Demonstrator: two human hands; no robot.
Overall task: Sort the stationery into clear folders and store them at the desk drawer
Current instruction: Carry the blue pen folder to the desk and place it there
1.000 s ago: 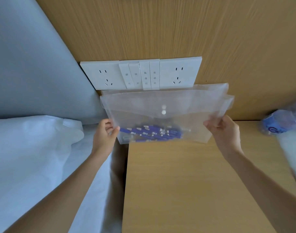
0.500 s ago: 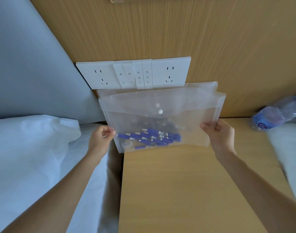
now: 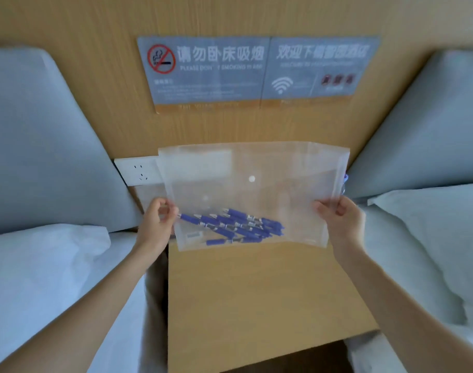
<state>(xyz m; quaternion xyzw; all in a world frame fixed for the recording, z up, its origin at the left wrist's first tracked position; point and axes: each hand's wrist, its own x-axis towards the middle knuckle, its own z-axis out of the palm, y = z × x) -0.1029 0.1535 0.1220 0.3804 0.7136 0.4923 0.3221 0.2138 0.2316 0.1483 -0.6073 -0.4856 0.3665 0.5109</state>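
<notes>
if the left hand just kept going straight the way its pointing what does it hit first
Probably the socket plate on the wood wall. The left hand pinches the folder edge and points up and away; depth is hard to judge, so it may meet bare wall.

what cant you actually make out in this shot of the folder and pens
Head view only:
- Small print on the wall sign: blurred.
- Socket panel: its right part is veiled by the clear folder.
- Exact count of blue pens: they overlap in a heap.
- Desk drawer: out of frame, below the desk top.
- Blue thing at the folder's right edge: mostly hidden.
</notes>
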